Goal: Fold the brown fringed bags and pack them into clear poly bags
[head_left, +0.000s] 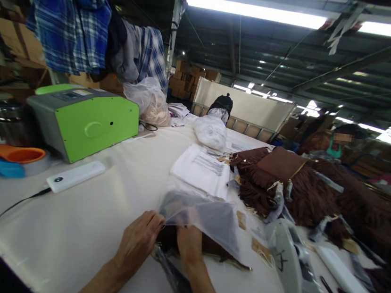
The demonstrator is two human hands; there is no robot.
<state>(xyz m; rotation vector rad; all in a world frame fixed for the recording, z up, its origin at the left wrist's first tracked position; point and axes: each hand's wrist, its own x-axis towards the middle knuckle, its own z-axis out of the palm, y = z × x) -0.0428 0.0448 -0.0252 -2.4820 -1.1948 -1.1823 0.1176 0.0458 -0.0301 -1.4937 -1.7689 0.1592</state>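
white bench [114, 198] space is lit by overhead tube lights [254, 12]. on the bench, a translucent plastic bag [211, 219] is spread over part of a dark brown item [216, 250] with a gold-toned edge. the bag's edge is pinched by the left hand [144, 230]; the right hand [186, 221] is covered by the film, so its grip cannot be told. brown fringed pieces [284, 176] are heaped to the right, near a tape dispenser [293, 277].
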